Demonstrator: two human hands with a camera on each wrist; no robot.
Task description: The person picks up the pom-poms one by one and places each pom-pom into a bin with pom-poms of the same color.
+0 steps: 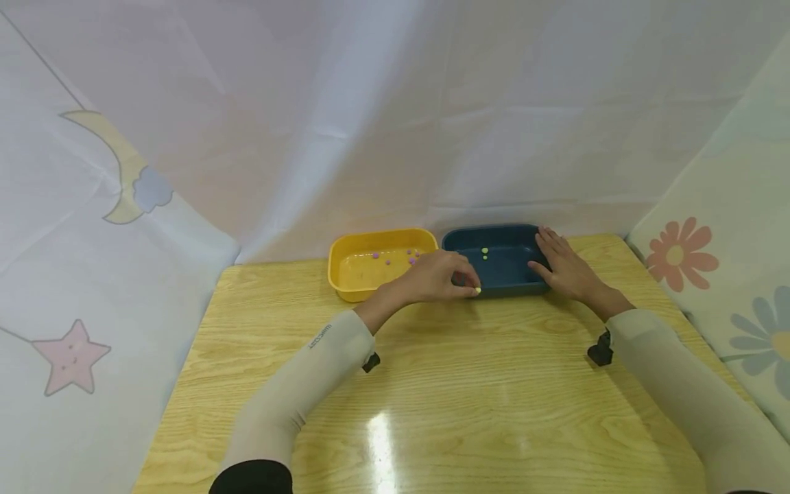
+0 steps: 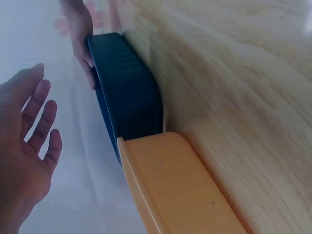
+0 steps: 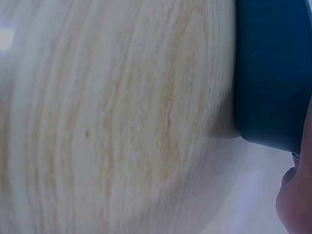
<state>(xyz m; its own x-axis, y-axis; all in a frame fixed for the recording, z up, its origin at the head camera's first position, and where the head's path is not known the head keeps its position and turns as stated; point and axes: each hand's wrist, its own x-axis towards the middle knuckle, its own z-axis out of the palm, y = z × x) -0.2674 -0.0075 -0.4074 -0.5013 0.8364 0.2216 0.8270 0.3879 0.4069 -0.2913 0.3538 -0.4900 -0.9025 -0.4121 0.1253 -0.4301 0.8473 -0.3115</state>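
Observation:
A blue tray (image 1: 512, 291) stands on the table, with several pale yellow-green beads (image 1: 485, 251) inside. Beside it on the left is a yellow tray (image 1: 352, 296) holding several purple beads (image 1: 375, 255). My left hand (image 1: 435, 276) is over the blue tray's near left rim, pinching a small pale yellow bead (image 1: 478, 290) between thumb and fingertip. The left wrist view shows this hand (image 2: 24, 126) above the trays, but the bead is hidden there. My right hand (image 1: 564, 269) rests on the blue tray's right end, its fingers fairly straight along the rim and the thumb over the inside.
Both trays stand at the back edge of the wooden table (image 1: 469, 398), close against a pale cloth backdrop (image 1: 382, 137). Patterned cloth hangs at both sides. A small black device (image 1: 600, 350) is strapped at the right wrist.

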